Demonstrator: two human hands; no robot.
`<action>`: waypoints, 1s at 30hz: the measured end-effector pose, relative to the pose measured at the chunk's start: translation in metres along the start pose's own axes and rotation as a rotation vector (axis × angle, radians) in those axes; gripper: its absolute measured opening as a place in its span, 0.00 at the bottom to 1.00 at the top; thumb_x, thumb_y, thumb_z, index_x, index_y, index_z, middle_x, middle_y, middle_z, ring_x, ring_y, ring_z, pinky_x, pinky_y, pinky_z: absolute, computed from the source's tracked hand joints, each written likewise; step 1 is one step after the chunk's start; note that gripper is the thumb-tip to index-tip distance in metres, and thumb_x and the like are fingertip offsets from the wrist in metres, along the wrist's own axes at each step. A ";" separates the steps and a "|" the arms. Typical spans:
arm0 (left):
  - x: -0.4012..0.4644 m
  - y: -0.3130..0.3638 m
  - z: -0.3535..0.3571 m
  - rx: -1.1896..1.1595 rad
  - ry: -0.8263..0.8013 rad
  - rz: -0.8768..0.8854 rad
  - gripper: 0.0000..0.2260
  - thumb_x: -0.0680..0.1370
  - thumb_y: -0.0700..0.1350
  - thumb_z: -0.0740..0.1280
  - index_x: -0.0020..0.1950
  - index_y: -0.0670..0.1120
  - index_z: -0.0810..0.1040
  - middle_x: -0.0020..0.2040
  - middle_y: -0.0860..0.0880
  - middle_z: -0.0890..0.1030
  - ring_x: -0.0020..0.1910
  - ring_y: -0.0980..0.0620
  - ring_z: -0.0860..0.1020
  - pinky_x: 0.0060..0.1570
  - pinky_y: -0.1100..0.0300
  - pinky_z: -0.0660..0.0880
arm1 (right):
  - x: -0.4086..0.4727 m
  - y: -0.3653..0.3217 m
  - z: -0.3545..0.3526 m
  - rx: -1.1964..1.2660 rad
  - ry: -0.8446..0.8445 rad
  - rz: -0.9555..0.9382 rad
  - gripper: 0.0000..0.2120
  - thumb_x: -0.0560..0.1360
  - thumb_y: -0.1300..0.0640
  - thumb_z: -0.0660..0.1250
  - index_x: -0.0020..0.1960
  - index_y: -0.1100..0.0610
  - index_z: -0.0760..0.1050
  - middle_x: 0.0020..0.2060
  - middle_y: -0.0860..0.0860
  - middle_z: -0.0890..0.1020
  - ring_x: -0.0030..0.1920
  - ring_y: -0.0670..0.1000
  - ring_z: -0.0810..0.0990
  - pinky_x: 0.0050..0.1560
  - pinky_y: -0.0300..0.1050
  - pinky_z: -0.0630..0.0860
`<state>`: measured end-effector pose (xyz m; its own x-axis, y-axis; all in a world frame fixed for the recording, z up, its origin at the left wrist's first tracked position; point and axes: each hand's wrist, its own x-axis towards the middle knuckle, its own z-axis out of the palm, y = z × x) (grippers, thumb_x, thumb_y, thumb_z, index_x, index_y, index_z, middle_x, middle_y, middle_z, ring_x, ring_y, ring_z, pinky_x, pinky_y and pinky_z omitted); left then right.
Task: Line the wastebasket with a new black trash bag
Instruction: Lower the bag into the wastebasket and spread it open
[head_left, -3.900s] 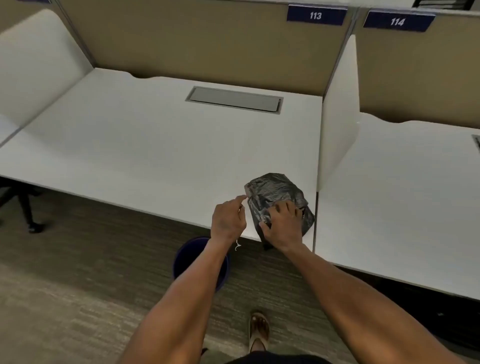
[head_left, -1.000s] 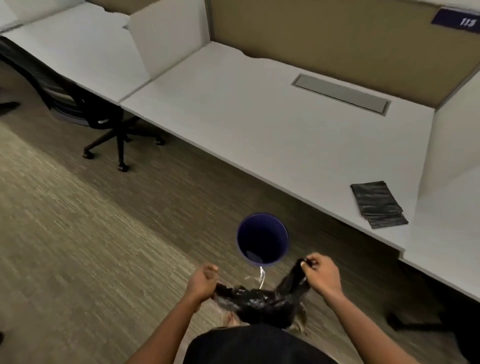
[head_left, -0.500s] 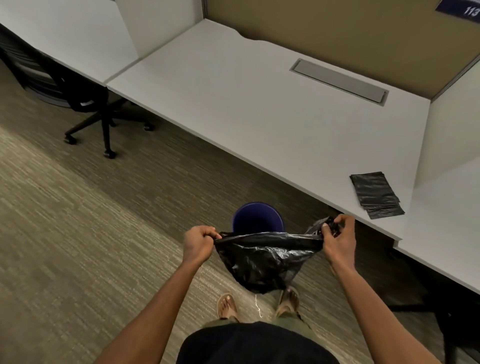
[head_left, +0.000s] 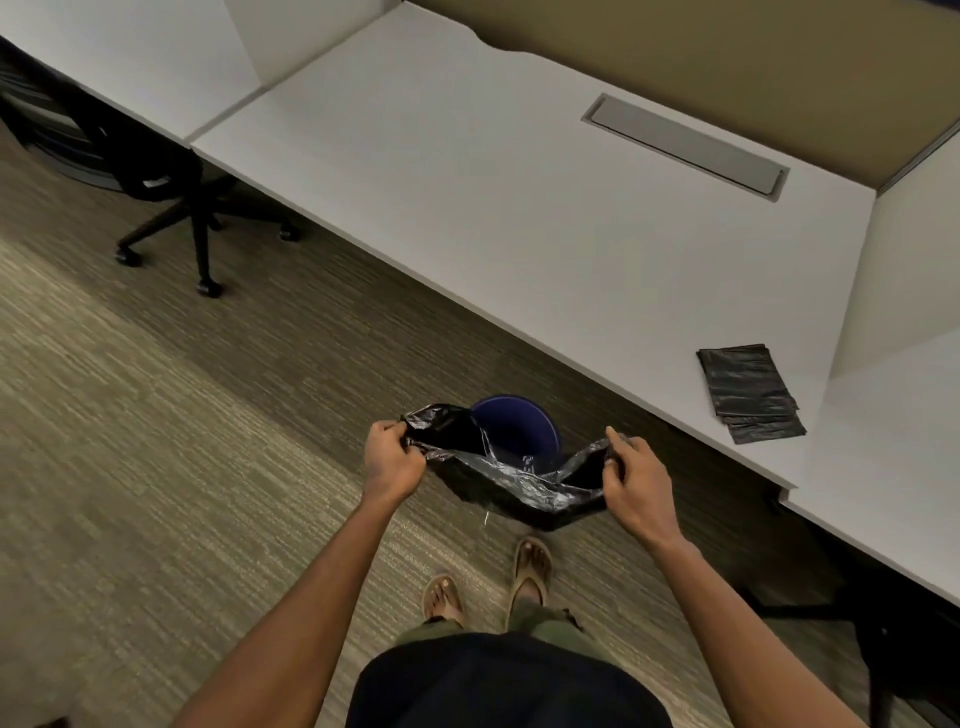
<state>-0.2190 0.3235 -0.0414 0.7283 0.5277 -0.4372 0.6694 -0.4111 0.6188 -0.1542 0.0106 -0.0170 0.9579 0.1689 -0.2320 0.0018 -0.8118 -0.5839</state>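
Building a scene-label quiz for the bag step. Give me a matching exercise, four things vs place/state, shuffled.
Things:
1. trash bag
2. wastebasket
3. folded bags
4. office chair

Place/state:
A. on the carpet under the desk edge, unlined
B. flat stack on the desk
C. partly under the neighbouring desk
D. stretched between left hand and right hand

Pairs: 1-D, 2-A, 3-B, 4-C

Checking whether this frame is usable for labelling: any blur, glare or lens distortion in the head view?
Head view: wide-angle bend curves the desk edge; the office chair at the left looks soft; white glare streaks the black trash bag held by the left hand and right hand; the blue wastebasket interior is dim; lighting even.
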 end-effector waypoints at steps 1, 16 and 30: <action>-0.001 0.003 0.000 0.019 0.007 0.003 0.15 0.79 0.35 0.65 0.64 0.36 0.80 0.66 0.40 0.75 0.65 0.41 0.77 0.68 0.52 0.72 | 0.002 0.001 0.001 -0.014 -0.013 0.014 0.24 0.81 0.58 0.64 0.76 0.56 0.69 0.58 0.51 0.76 0.54 0.48 0.77 0.59 0.51 0.78; 0.033 0.025 0.064 -0.523 -0.213 -0.321 0.47 0.76 0.38 0.77 0.84 0.63 0.53 0.78 0.45 0.72 0.68 0.41 0.80 0.50 0.50 0.86 | 0.055 0.040 0.022 0.055 0.160 0.476 0.12 0.73 0.54 0.75 0.57 0.50 0.83 0.54 0.53 0.86 0.53 0.54 0.83 0.56 0.53 0.81; 0.122 0.021 0.079 -1.062 -0.160 -0.559 0.30 0.77 0.25 0.52 0.74 0.44 0.73 0.56 0.42 0.82 0.48 0.45 0.81 0.37 0.56 0.82 | 0.120 0.101 0.077 0.979 0.292 0.931 0.12 0.83 0.55 0.63 0.65 0.56 0.76 0.60 0.58 0.81 0.56 0.57 0.80 0.66 0.62 0.76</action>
<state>-0.1040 0.3203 -0.1333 0.4369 0.3085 -0.8450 0.4979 0.6994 0.5128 -0.0615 -0.0083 -0.1639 0.5194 -0.4348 -0.7356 -0.7499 0.1808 -0.6364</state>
